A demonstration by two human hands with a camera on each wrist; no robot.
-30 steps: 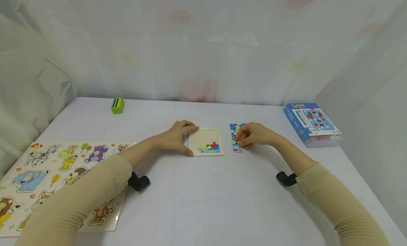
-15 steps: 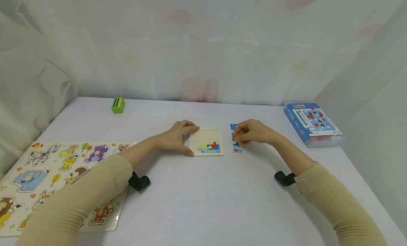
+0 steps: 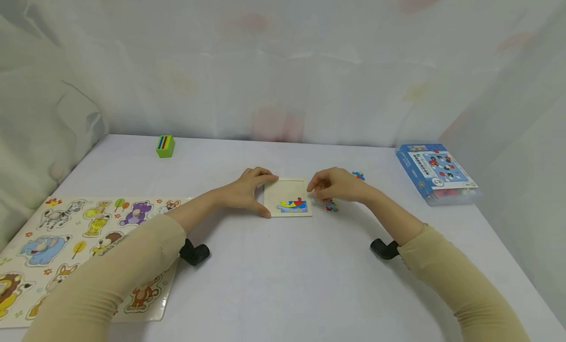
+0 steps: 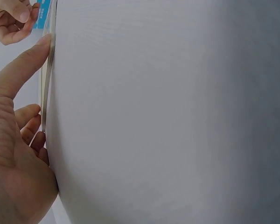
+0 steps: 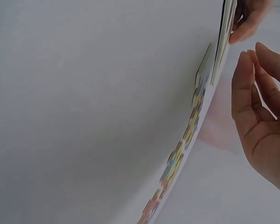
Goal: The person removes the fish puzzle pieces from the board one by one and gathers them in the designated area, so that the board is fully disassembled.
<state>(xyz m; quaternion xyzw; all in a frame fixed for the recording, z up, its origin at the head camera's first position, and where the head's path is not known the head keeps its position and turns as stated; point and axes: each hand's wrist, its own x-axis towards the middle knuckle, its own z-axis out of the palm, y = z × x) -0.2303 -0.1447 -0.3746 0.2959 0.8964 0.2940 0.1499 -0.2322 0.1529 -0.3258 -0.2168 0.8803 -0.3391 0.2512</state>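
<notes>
A square pale wooden puzzle tray [image 3: 283,188] lies mid-table. Joined colourful puzzle pieces [image 3: 293,206] fill its lower right part. My left hand [image 3: 249,190] holds the tray's left side, thumb at the near corner and fingers at the far one. In the left wrist view the thumb [image 4: 32,56] presses the tray's edge. My right hand [image 3: 337,185] hovers at the tray's right edge with bent fingers. Nothing shows between its fingertips in the right wrist view. Loose puzzle pieces [image 3: 331,206] lie beneath that hand, which hides part of the row; another piece [image 3: 358,175] shows behind it.
A large animal picture board [image 3: 146,302] covers the left of the table, partly under the left sleeve. Towards the back left stands a green block [image 3: 165,146] with coloured stripes. At the back right lies a blue boxed set [image 3: 438,172]. A patterned curtain [image 3: 283,62] hangs behind.
My right hand has moved left from the row of loose pieces to the tray's right edge. The left hand stays on the tray, and the pieces inside it look the same.
</notes>
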